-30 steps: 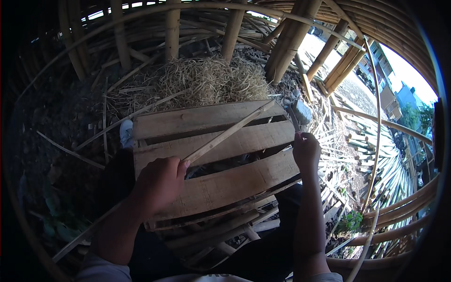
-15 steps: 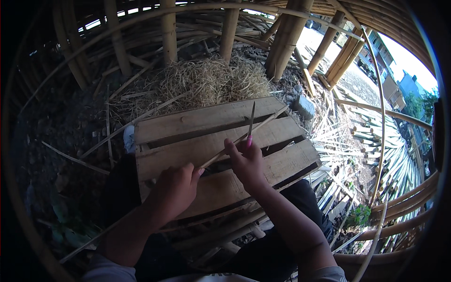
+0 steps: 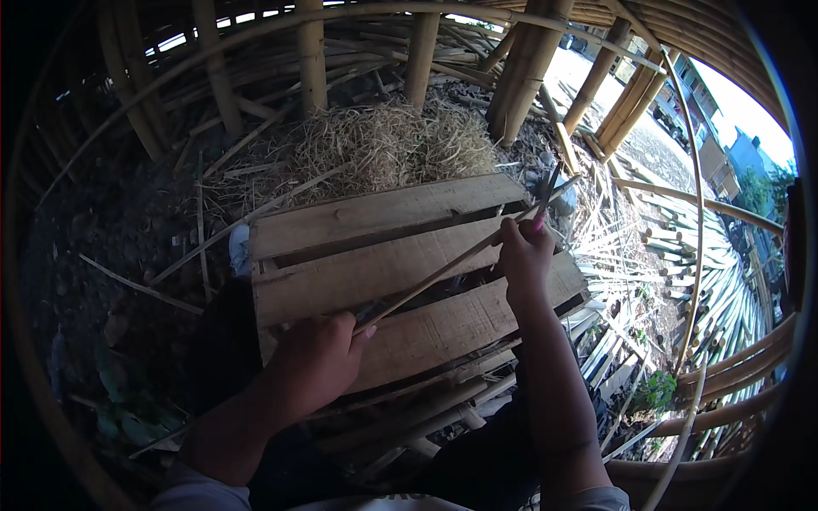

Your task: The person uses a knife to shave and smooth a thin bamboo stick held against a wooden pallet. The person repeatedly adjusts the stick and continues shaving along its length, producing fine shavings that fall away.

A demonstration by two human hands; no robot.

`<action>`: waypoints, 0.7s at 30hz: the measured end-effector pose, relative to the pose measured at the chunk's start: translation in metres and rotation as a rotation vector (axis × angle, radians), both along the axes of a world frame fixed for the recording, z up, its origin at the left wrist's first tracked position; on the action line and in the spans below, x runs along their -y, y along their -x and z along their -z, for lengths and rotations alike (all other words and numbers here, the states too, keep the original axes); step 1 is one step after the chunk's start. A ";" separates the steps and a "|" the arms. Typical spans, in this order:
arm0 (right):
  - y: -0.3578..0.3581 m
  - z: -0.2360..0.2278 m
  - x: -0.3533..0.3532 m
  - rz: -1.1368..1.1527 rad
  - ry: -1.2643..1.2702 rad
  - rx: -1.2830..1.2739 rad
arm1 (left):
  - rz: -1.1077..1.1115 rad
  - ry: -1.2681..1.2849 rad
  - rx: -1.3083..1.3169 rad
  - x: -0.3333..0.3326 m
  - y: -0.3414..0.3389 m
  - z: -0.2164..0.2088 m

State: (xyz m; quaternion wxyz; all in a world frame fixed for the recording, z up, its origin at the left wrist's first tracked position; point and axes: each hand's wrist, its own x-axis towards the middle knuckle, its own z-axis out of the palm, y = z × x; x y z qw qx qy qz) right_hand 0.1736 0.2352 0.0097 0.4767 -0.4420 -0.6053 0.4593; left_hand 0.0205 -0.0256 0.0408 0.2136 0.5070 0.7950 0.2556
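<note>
A long, thin bamboo strip (image 3: 436, 278) slants across a low slatted wooden table (image 3: 366, 221), rising from lower left to upper right. Its near part is gripped by my left hand (image 3: 313, 364), closed with the thumb along it; the tail runs on beneath my left forearm. My right hand (image 3: 527, 254) is closed round the pink handle of a knife (image 3: 550, 194), near the strip's far end. The dark blade points up and away, crossing the strip by the table's right corner. Whether the blade cuts into the strip, I cannot tell.
Behind the table lies a heap of dry shavings (image 3: 383, 145). Thick bamboo posts (image 3: 528, 77) stand beyond it. Many cut bamboo poles (image 3: 690, 289) lie in sunlight at the right. A grey block (image 3: 562, 200) sits past the table's right corner.
My right hand and the knife have slid away to the right along the strip, toward its far end. My left hand stays near the same place, still gripping the strip.
</note>
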 end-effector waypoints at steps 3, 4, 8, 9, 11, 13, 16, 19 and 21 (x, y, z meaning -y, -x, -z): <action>-0.006 0.004 -0.013 -0.011 -0.052 0.069 | 0.001 0.023 0.061 -0.002 0.000 0.001; -0.008 0.005 -0.014 -0.032 -0.055 0.153 | -0.002 0.035 0.077 -0.004 0.000 0.000; -0.002 0.009 -0.007 0.009 -0.140 0.498 | 0.043 0.124 0.082 -0.007 0.008 -0.001; -0.002 0.013 -0.005 0.064 -0.185 0.594 | 0.044 0.097 0.045 -0.008 0.008 0.003; -0.008 0.021 0.000 -0.011 -0.176 0.509 | 0.042 0.050 -0.021 -0.014 0.009 0.011; -0.003 0.008 0.026 -0.184 -0.200 0.557 | 0.007 0.031 -0.085 -0.013 0.014 0.019; -0.003 0.008 0.053 -0.386 -0.380 0.595 | 0.051 0.006 -0.087 -0.014 0.015 0.026; 0.003 0.009 0.086 -0.483 -0.389 0.683 | 0.075 0.052 -0.087 -0.018 0.014 0.030; 0.004 0.017 0.098 -0.559 -0.412 0.678 | 0.091 0.095 -0.101 -0.021 0.013 0.031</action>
